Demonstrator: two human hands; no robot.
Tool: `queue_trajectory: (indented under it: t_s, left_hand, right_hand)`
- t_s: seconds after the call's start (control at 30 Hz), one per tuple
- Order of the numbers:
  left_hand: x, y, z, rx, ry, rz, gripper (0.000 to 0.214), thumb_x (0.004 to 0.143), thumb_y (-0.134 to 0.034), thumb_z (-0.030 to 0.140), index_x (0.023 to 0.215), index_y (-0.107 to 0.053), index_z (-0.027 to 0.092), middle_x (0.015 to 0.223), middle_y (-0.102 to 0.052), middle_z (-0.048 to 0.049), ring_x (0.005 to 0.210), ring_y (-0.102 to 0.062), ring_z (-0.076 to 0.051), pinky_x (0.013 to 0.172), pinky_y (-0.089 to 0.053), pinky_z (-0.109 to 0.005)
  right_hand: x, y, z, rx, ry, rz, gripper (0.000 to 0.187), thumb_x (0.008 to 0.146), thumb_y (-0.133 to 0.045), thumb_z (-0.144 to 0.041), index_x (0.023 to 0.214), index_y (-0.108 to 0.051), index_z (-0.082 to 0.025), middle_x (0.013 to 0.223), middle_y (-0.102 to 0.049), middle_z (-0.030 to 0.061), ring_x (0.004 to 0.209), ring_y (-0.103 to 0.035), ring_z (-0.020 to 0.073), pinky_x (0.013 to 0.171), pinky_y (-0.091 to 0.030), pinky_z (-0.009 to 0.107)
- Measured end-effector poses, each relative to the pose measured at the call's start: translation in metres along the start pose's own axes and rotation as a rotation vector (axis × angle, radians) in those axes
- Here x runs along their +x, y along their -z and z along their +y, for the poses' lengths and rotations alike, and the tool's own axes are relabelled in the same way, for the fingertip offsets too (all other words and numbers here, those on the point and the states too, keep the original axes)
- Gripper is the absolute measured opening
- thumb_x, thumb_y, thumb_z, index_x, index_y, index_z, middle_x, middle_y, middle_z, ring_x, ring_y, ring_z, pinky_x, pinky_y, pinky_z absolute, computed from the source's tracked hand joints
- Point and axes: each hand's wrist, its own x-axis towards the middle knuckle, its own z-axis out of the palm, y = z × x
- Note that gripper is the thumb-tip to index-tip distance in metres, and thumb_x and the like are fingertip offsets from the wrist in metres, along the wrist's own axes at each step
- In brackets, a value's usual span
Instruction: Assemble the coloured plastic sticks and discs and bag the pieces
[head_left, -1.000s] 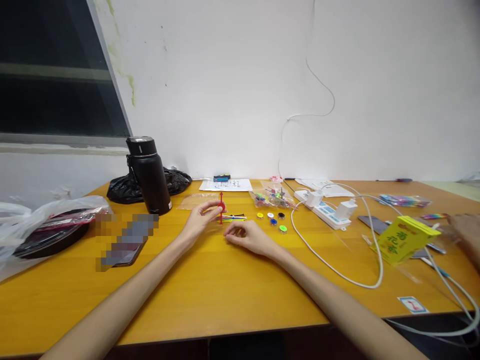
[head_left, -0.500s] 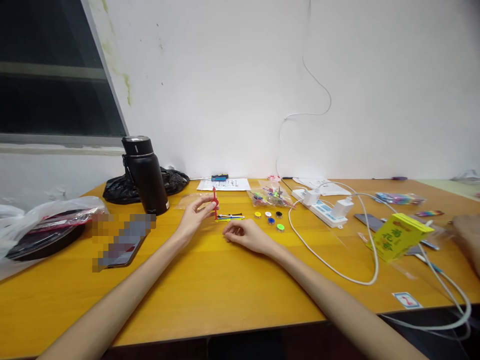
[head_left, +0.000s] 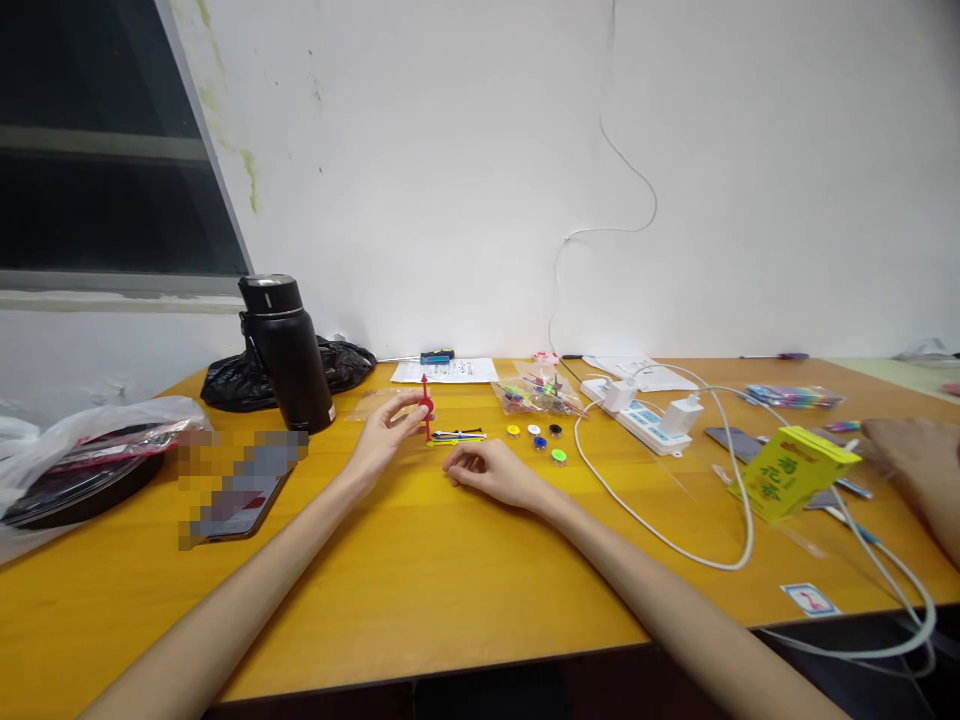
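A slim red arrow-tipped stick point(head_left: 425, 392) stands upright in the person's left hand point(head_left: 388, 428), thumb and fingers clamped on it near its middle, above a yellow-brown wooden bench point(head_left: 420, 580); whether its lower end touches the surface cannot be told. The right hand point(head_left: 491, 472) rests nearby with fingers curled; whether its grip is closed or holds anything cannot be told. Between the hands and slightly beyond lies a bundle of thin black, white, blue and yellow sticks point(head_left: 459, 437); to its right sit five small round discs, yellow point(head_left: 513, 431), white point(head_left: 534, 429), black point(head_left: 555, 430), blue point(head_left: 541, 442) and bright green point(head_left: 559, 456); behind them lies a clear plastic bag of coloured parts point(head_left: 536, 392). Farther out, a tall black bottle point(head_left: 289, 365) stands at left; at right are a white power strip point(head_left: 637, 416), a yellow printed box point(head_left: 795, 475) and another person's hand point(head_left: 909, 465).
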Motion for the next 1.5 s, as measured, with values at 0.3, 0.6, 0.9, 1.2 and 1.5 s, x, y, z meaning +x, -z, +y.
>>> queue_trajectory:
  t_s: [0.3, 0.6, 0.9, 1.2, 1.5]
  left_hand:
    - [-0.001, 0.001, 0.001, -0.016, -0.018, -0.062, 0.047, 0.079, -0.077, 0.049, 0.114, -0.066, 0.019, 0.129, -0.068, -0.0143, 0.111, -0.069, -0.027, 0.097, -0.054, -0.040]
    - [0.001, 0.001, -0.001, 0.003, -0.014, -0.046, 0.047, 0.076, -0.080, 0.049, 0.109, -0.067, 0.018, 0.120, -0.073, -0.0142, 0.116, -0.066, -0.030, 0.097, -0.054, -0.042]
    - [0.002, 0.000, 0.002, -0.011, -0.059, 0.008, 0.038, 0.077, -0.079, 0.043, 0.101, -0.068, 0.016, 0.106, -0.077, -0.0131, 0.102, -0.073, -0.029, 0.102, -0.051, -0.048]
    - [0.014, 0.037, 0.009, 0.417, -0.005, 0.068, 0.025, 0.068, -0.079, 0.038, 0.084, -0.073, 0.020, 0.087, -0.077, -0.0055, 0.080, -0.073, -0.026, 0.084, -0.054, -0.036]
    - [0.012, 0.061, 0.011, 1.123, 0.167, -0.097, 0.019, 0.073, -0.057, 0.035, 0.079, -0.071, 0.023, 0.065, -0.073, 0.0003, 0.083, -0.070, -0.027, 0.090, -0.045, -0.035]
  right_hand:
    - [0.001, 0.001, 0.005, -0.018, 0.014, 0.009, 0.015, 0.092, -0.062, -0.026, 0.098, -0.072, -0.018, 0.083, -0.074, 0.0036, 0.074, -0.067, 0.0160, 0.069, -0.051, 0.025]
    - [0.000, 0.002, 0.004, -0.033, 0.039, 0.014, 0.015, 0.092, -0.062, -0.025, 0.098, -0.073, -0.018, 0.085, -0.074, 0.0040, 0.075, -0.066, 0.0163, 0.069, -0.051, 0.025]
    - [-0.001, 0.002, 0.004, -0.034, 0.051, 0.010, 0.014, 0.091, -0.061, -0.023, 0.098, -0.072, -0.018, 0.086, -0.074, 0.0040, 0.076, -0.066, 0.0162, 0.070, -0.051, 0.025]
    - [0.001, 0.001, 0.004, -0.039, 0.012, 0.005, 0.014, 0.091, -0.061, -0.022, 0.098, -0.073, -0.017, 0.085, -0.073, 0.0039, 0.075, -0.065, 0.0155, 0.069, -0.049, 0.024]
    - [0.000, 0.003, 0.000, -0.043, -0.014, -0.020, 0.012, 0.092, -0.061, -0.020, 0.098, -0.071, -0.017, 0.083, -0.073, 0.0029, 0.074, -0.067, 0.0146, 0.068, -0.048, 0.023]
